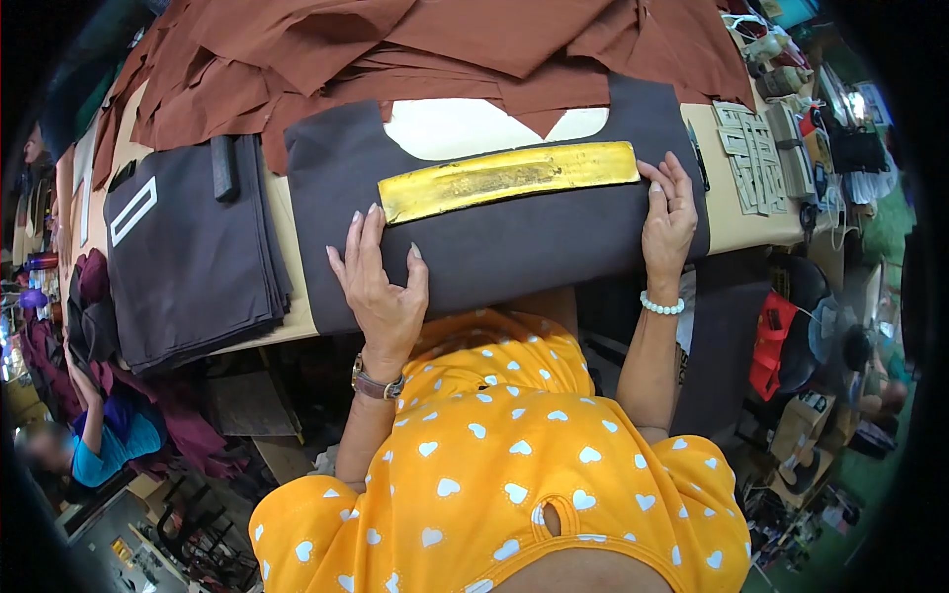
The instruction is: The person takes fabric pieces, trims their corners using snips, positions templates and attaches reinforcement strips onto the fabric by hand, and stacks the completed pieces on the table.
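Observation:
A long, yellow, worn bar-like piece [514,180] lies across a dark fabric piece [494,252] on the table in front of me. My left hand [381,282] rests at the bar's left end, fingers spread, with fingertips by its lower corner. At the other end, my right hand [669,212] has its fingers raised and apart beside the bar's right edge. Neither hand is wrapped round anything. Above the bar, a pale curved area [450,128] shows at the cutout of the dark fabric.
Reddish-brown cloth [326,59] is heaped across the far side. To the left lies a stack of dark fabric [188,262], bearing a white rectangular frame [134,211] and a dark bar [224,168]. Card pieces [751,158] lie at right. Another person [109,435] is at far left.

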A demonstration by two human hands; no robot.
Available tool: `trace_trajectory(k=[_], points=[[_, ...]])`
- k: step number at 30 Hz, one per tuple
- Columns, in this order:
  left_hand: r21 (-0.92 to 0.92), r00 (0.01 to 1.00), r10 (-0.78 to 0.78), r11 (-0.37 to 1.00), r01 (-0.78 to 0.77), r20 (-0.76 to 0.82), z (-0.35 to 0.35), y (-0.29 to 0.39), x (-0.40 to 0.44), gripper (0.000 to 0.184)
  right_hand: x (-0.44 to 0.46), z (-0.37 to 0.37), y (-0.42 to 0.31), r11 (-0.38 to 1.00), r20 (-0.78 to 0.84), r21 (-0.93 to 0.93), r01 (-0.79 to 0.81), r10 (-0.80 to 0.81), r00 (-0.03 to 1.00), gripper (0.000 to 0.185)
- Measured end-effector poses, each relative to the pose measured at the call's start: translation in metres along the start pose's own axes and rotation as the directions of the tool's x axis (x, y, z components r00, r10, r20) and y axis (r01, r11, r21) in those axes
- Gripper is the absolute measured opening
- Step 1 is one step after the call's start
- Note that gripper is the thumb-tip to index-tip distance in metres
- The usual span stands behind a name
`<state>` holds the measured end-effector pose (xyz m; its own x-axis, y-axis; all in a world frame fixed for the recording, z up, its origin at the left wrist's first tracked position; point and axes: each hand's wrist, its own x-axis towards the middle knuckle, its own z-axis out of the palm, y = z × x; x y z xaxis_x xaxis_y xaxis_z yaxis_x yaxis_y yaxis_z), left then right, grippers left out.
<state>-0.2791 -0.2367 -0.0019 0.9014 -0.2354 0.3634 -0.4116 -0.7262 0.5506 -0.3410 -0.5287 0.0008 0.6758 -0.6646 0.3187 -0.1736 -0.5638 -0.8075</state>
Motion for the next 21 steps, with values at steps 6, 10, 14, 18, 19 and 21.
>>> trace_trajectory(k=[6, 10, 14, 18, 19, 21], points=[[0.008, 1.000, 0.008, 1.000, -0.008, 0.001, 0.0002, -0.0005, -0.0007, 0.053, -0.0007, 0.0002, -0.0025, 0.999, -0.009, 0.024, -0.030, 0.030, 1.000, 0.034], [0.020, 1.000, 0.010, 1.000, -0.010, 0.004, 0.0004, -0.0006, -0.0010, 0.052, -0.0006, -0.0004, -0.0043, 1.000, -0.008, 0.003, -0.029, 0.029, 1.000, 0.034], [0.003, 1.000, 0.000, 1.000, -0.001, 0.013, 0.0007, -0.0010, -0.0010, 0.051, -0.0007, 0.0003, -0.0032, 0.999, -0.014, 0.023, -0.027, 0.027, 1.000, 0.034], [0.006, 1.000, 0.012, 1.000, -0.012, 0.013, 0.0007, -0.0021, -0.0015, 0.051, -0.0009, 0.0005, -0.0031, 0.999, -0.013, 0.024, -0.033, 0.033, 0.999, 0.035], [0.009, 1.000, 0.015, 1.000, -0.015, 0.012, 0.0007, -0.0019, -0.0014, 0.051, -0.0008, 0.0008, -0.0021, 1.000, -0.016, 0.020, -0.023, 0.023, 1.000, 0.035], [0.008, 1.000, 0.017, 1.000, -0.017, 0.011, 0.0007, -0.0017, -0.0011, 0.051, -0.0012, 0.0002, -0.0028, 1.000, -0.009, -0.009, -0.023, 0.023, 1.000, 0.036]])
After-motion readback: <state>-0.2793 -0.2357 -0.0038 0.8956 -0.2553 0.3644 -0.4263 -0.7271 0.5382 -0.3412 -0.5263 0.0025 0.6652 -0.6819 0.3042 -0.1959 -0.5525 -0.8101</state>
